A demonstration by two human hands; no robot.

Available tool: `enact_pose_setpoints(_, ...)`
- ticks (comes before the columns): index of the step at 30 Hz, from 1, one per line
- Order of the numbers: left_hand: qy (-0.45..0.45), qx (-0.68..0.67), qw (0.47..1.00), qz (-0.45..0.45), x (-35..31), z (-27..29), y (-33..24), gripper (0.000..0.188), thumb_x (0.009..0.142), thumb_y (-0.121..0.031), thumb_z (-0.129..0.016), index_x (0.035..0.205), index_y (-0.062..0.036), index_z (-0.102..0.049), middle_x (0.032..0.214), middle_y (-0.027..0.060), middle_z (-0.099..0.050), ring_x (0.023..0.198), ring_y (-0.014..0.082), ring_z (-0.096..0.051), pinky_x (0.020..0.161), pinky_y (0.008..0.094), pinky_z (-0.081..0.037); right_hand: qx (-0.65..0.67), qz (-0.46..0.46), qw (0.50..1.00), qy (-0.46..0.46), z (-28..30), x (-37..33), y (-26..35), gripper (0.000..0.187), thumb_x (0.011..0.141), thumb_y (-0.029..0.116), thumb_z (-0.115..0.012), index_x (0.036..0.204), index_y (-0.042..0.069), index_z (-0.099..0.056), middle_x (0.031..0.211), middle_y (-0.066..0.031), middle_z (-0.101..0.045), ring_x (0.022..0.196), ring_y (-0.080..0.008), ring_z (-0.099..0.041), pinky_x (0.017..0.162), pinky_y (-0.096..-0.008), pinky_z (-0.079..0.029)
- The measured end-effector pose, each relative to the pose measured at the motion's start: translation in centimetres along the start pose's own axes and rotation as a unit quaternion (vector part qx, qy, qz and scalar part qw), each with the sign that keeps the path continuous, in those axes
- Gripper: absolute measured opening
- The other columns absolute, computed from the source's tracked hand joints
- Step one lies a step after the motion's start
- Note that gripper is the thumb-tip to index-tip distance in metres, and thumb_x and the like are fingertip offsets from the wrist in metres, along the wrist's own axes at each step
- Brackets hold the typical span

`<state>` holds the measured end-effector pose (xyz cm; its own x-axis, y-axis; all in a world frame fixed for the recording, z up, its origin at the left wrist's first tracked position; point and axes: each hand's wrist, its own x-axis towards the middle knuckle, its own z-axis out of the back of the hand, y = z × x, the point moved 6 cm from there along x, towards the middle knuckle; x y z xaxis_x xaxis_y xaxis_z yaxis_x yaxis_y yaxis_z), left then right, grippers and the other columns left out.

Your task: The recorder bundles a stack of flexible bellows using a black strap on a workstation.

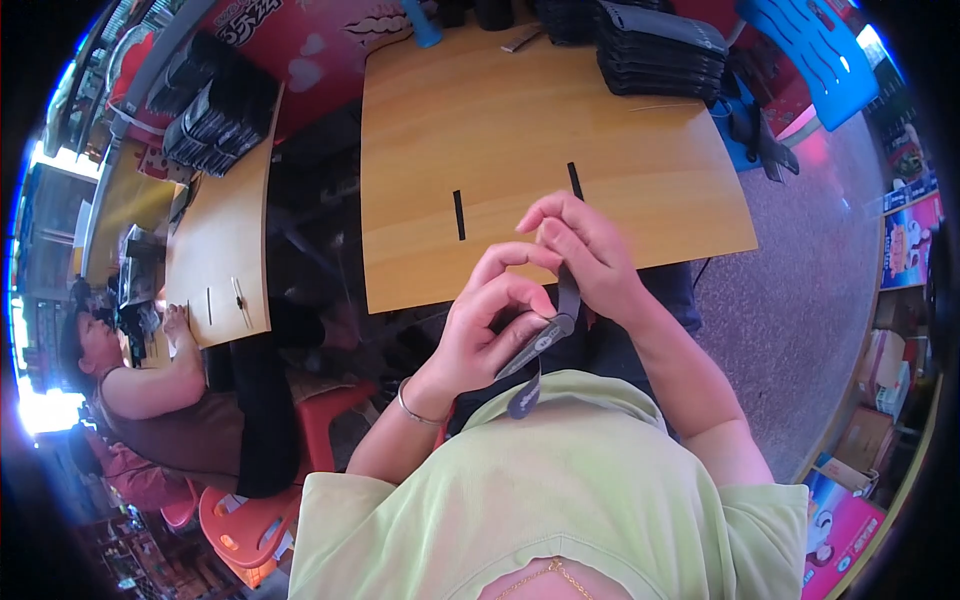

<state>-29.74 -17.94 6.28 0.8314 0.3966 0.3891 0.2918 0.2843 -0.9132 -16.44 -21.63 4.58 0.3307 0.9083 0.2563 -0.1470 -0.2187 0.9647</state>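
A dark grey strap [536,347] with a pale round mark is held close in front of my chest, over the near edge of the table. My left hand [488,325] pinches its flat part between thumb and curled fingers. One rounded end hangs below that grip. Another length of the strap rises to my right hand [592,258], whose fingers are closed on it; its tip is hidden there. Beyond my hands, two narrow black strips [459,215] lie apart on the wooden tabletop [420,130].
Stacked black packs [662,55] stand at the table's far right. A blue plastic chair [815,55] is beyond them. At the left, a co-worker [165,400] sits at another table [225,220] bearing more black stacks [220,120]. Red stools [330,415] are beside me. Boxes [865,440] line the right side.
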Motion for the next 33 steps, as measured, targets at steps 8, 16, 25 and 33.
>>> enact_pose_setpoints(8, -0.021, -0.188, 0.981, 0.044, -0.6, -0.7, 1.2, 0.008, 0.100, -0.010, -0.046, 0.105, -0.0034, -0.044, 0.113, 0.0224, -0.055, 0.065, 0.0154, -0.065, 0.056, 0.0206, -0.050, 0.099, 0.018, 0.995, 0.014, -1.5, 0.6, -0.9, 0.024, 0.103, 0.021, -0.042, 0.102, 0.002, -0.056, 0.069, 0.0057, -0.042, 0.061, -0.0022, -0.037, 0.055, -0.0187, -0.030)
enact_pose_setpoints(16, -0.041, 0.116, 0.991, 0.049, -0.8, 0.5, 1.2, 0.009, 0.089, 0.003, -0.059, 0.097, 0.0017, -0.056, 0.101, 0.0112, -0.057, 0.077, 0.0151, -0.062, 0.065, 0.0247, -0.050, -0.119, 0.071, 0.988, -0.067, 1.8, 0.7, 1.0, 0.014, 0.094, 0.016, -0.059, 0.087, 0.004, -0.063, 0.061, -0.0018, -0.054, 0.052, -0.0081, -0.048, 0.049, -0.0251, -0.037)
enact_pose_setpoints(25, 0.063, 0.124, 0.968, 0.208, -0.8, 0.0, 2.3, 0.010, 0.089, -0.002, -0.058, 0.097, 0.0029, -0.060, 0.079, 0.0129, -0.066, 0.069, 0.0206, -0.063, 0.063, 0.0293, -0.049, -0.198, 0.130, 0.971, -0.042, 1.4, 1.4, 1.3, 0.007, 0.088, 0.010, -0.066, 0.084, 0.005, -0.065, 0.064, -0.0056, -0.059, 0.051, -0.0132, -0.053, 0.049, -0.0254, -0.040)
enact_pose_setpoints(33, 0.014, 0.049, 0.985, 0.165, -1.2, -0.3, 3.0, 0.009, 0.089, 0.006, -0.057, 0.094, 0.0042, -0.064, 0.080, 0.0080, -0.069, 0.075, 0.0125, -0.066, 0.070, 0.0245, -0.052, -0.301, 0.242, 0.917, -0.104, 1.2, 0.8, 2.2, 0.007, 0.082, 0.006, -0.068, 0.088, 0.006, -0.064, 0.082, -0.0070, -0.064, 0.077, -0.0229, -0.060, 0.069, -0.0303, -0.047)
